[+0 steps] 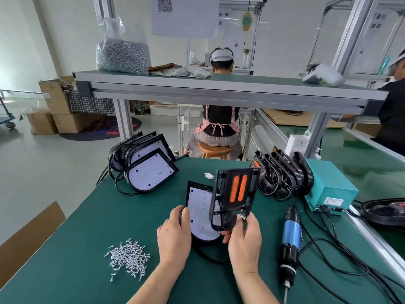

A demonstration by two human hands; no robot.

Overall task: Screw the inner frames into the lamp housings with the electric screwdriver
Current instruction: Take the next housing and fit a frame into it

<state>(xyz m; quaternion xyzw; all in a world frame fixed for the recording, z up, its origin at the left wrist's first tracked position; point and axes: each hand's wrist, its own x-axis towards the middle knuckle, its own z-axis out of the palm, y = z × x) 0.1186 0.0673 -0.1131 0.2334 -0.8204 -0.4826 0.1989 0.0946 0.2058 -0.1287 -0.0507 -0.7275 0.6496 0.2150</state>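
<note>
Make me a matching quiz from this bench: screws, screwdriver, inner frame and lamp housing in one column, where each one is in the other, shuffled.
1. screws
2. electric screwdriver
3. inner frame
4. lamp housing

A. held up by the right hand
B. lying on the mat, far right
C. heaped on the mat, left side
D. flat on the mat, left hand holding its edge

Pairs: 1-C, 2-B, 3-A, 4-D

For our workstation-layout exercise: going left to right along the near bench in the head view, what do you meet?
Pile of screws → left hand, gripping the lamp housing → right hand, holding the inner frame → electric screwdriver.
</note>
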